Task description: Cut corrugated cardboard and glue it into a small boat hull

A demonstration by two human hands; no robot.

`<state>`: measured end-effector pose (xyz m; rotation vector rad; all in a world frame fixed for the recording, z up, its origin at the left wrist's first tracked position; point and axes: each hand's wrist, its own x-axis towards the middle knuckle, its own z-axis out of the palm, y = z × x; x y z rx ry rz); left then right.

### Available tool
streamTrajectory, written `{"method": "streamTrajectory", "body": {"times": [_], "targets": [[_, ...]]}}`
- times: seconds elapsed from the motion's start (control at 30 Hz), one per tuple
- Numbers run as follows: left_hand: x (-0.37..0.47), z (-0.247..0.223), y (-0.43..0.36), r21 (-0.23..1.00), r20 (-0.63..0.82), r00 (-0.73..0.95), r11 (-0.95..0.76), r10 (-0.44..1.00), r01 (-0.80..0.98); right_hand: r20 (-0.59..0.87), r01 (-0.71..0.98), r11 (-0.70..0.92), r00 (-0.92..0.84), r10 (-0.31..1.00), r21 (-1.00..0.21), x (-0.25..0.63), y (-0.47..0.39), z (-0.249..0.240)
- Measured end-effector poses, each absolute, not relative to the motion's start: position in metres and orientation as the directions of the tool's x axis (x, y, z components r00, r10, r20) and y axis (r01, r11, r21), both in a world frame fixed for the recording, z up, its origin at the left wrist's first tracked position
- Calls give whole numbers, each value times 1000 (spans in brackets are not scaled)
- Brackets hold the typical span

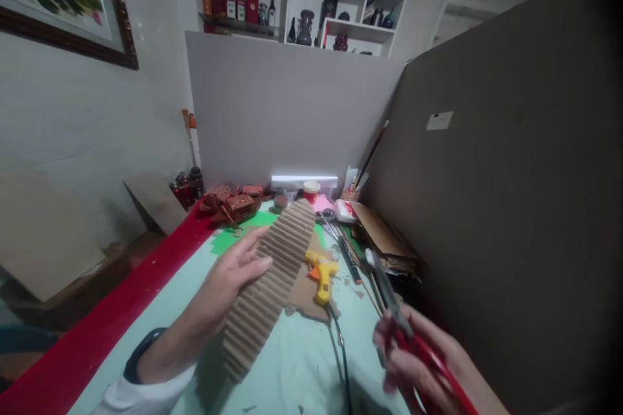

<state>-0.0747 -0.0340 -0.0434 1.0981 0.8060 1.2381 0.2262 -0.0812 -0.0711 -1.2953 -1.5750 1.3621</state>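
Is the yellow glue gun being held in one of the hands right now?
No, the yellow glue gun lies on a piece of brown cardboard, with neither hand touching it.

Left wrist [163, 356]: one dark band, smooth and rounded, wrapped close around it; white sleeve [146, 395] with plain fabric and soft creases, its end just beside the band; left hand [238, 279] bare; right hand [418, 356] bare, blurred; visible right wrist likewise uncovered.
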Motion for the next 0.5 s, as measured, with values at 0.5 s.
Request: {"method": "streamTrajectory", "body": {"times": [0.5], "targets": [[-102,-3,-34,750,-76,655,-389,752,535,144,90,234,-567,811,-968,172,-44,-23]]}}
